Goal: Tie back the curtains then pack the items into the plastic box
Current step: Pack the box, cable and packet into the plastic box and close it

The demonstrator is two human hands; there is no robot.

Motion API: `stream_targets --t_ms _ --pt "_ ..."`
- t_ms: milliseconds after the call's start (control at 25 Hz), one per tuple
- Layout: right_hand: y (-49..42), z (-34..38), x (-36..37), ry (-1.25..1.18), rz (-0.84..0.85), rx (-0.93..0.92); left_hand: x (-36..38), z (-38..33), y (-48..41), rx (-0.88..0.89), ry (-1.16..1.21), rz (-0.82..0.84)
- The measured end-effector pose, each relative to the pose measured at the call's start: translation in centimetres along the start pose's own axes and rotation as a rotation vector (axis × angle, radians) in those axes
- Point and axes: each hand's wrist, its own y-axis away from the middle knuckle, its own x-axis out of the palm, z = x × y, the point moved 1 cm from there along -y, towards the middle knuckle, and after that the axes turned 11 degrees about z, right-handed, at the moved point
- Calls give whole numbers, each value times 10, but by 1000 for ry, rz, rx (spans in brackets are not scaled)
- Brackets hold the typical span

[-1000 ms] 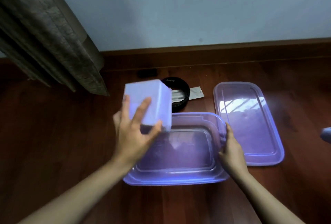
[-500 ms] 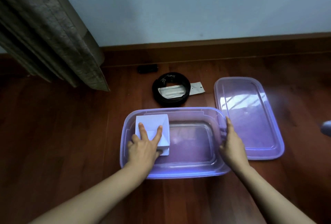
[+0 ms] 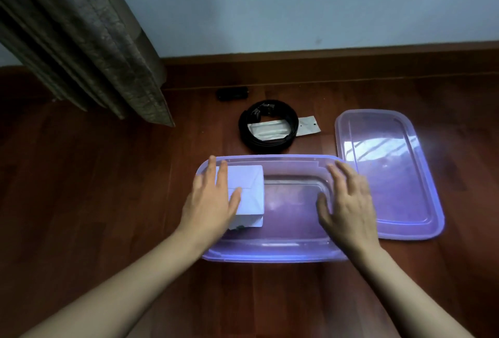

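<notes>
Count: 1 plastic box, 1 lid, 1 white carton, 1 black coil, 1 foil pouch, 1 small black object, 1 curtain, 2 hands.

- Plastic box (image 3: 270,255): translucent purple, open, on the wooden floor (image 3: 94,202) at lower centre of the frame.
- White carton (image 3: 251,189): inside the plastic box at its left end, on the bottom. There is a dark mark on its near face, too small to read.
- Lid (image 3: 388,175): same purple plastic, flat on the floor just right of the box. Its near-left corner meets or overlaps the box rim; cannot tell which.
- Black coil (image 3: 268,127): strap or cable, cannot tell. It is on the floor just above the box's far rim, outside it.
- Foil pouch (image 3: 309,125): lies partly under the coil, with its white end sticking out to the right. A small dot shows on it; nothing on it is readable.
- Small black object (image 3: 232,93): sits by the skirting board (image 3: 351,65), above the coil. Too dark to identify.
- Curtain (image 3: 81,40): grey-brown, hangs in folds at upper left, hem down at the floor.
- Left hand (image 3: 213,202): flat with fingers straight, over the carton's left side, thumb on its top. It grips nothing.
- Right hand (image 3: 351,202): over the box's right end, fingers spread and relaxed, empty. It is slightly blurred.
</notes>
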Motion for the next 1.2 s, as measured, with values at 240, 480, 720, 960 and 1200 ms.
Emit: stream_targets --t_ms 240,480,720,960,1200 --pt "-25 -28 -11 -34 314 241 -28 -4 -81 220 155 -124" --pt "-21 -34 4 -304 429 330 -36 -26 -168 -311 577 151" --pt "-21 -40 9 -331 426 345 -18 -26 -204 -212 288 146" --pt "-21 -41 10 -320 426 354 -17 -27 -222 -133 159 55" --pt "-21 -39 10 -352 414 354 -29 -24 -214 -105 289 -113"
